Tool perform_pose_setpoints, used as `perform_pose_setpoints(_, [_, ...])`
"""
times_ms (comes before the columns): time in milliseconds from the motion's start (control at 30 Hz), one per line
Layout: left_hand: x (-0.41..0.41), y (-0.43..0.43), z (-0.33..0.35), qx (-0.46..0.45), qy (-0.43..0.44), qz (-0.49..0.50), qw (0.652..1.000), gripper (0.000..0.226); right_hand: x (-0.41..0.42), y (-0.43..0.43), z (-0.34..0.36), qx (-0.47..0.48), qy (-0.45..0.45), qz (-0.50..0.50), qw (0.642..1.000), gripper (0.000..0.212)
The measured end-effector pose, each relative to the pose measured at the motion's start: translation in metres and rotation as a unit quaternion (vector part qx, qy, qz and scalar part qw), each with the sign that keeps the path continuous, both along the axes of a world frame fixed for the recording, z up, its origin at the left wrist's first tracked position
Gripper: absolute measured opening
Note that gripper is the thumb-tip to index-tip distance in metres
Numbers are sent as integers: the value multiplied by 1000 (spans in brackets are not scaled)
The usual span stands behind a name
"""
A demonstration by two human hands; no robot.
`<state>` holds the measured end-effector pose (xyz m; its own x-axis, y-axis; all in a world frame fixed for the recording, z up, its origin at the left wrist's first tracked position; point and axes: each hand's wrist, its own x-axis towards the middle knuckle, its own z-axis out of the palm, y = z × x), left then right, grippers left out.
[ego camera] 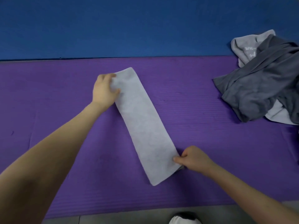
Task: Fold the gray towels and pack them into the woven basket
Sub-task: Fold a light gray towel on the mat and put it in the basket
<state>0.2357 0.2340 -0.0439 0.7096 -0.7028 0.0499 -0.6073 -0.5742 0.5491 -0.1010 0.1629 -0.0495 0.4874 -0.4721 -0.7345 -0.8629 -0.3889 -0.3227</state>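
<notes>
Folded gray towel (145, 126) on a purple mat (218, 151).
Our left hand (104, 90) gripped its far end; our right hand (191, 160) pinched the near corner.

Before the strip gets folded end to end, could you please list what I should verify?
1. Light gray towel lies flat as a long strip on the purple mat: ok.
2. Left hand grips the far end: ok.
3. Right hand pinches the near corner: ok.
4. Towel pile lies apart from the strip: ok.
5. Woven basket within reach: cannot tell, not in view.
</notes>
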Motion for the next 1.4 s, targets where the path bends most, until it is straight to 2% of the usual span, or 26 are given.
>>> perform_pose_setpoints(33, [-15, 9, -5, 3, -63, -64, 996, 46, 1, 6, 1, 34, -4, -15, 999, 48])
perform_pose_setpoints(100, [-50, 37, -12, -23, -175, -209, 962, 36, 3, 15, 4, 108, -13, -65, 992, 42])
perform_pose_setpoints(200, [-101, 95, -20, -21, -220, -393, 892, 33, 5, 19, 13, 180, -3, -96, 979, 36])
perform_pose_setpoints(267, [-130, 128, -25, -11, -216, -463, 859, 32, 6, 16, 16, 152, 4, -49, 987, 37])
perform_pose_setpoints(367, [-160, 146, -33, -4, -199, -493, 847, 37, 4, 11, 14, -13, -7, 30, 999, 33])
perform_pose_setpoints(400, [-166, 146, -37, -1, -199, -491, 848, 39, 3, 11, 13, -62, -48, 25, 997, 30])
perform_pose_setpoints(467, [-174, 142, -43, -3, -197, -477, 856, 42, -1, 12, 8, -132, -197, 23, 971, 21])
perform_pose_setpoints(500, [-176, 141, -46, -9, -191, -466, 864, 42, -3, 11, 6, -155, -265, 46, 950, 22])
perform_pose_setpoints(567, [-177, 139, -49, -16, -166, -449, 878, 43, -9, 8, 6, -162, -345, 115, 917, 32])
perform_pose_setpoints(633, [-178, 139, -46, -11, -125, -438, 890, 44, -13, 7, 8, -123, -361, 179, 907, 46])
perform_pose_setpoints(700, [-177, 139, -38, -2, -56, -417, 907, 41, -14, 10, 13, -62, -326, 219, 917, 64])
perform_pose_setpoints(800, [-170, 132, -15, -41, 135, -321, 937, 37, -15, 15, 16, 7, -278, 234, 931, 80])
perform_pose_setpoints(900, [-160, 122, 4, -63, 325, -201, 922, 36, -10, 14, 21, 5, -280, 235, 931, 97])
perform_pose_setpoints(967, [-155, 118, 9, -79, 386, -157, 906, 33, 1, 12, 23, -10, -291, 227, 929, 97])
perform_pose_setpoints(1100, [-149, 112, 13, -117, 421, -112, 892, 26, 26, 6, 23, -60, -380, 170, 907, 66])
perform_pose_setpoints(1200, [-145, 108, 16, -141, 440, -76, 884, 31, 45, -1, 29, 8, -382, 89, 920, 46])
perform_pose_setpoints(1300, [-142, 102, 16, -150, 418, -17, 896, 40, 66, -10, 24, 29, -379, 40, 924, 52])
perform_pose_setpoints(1400, [-137, 85, 16, -134, 341, 60, 928, 28, 88, -20, 14, 13, -369, -20, 929, 48])
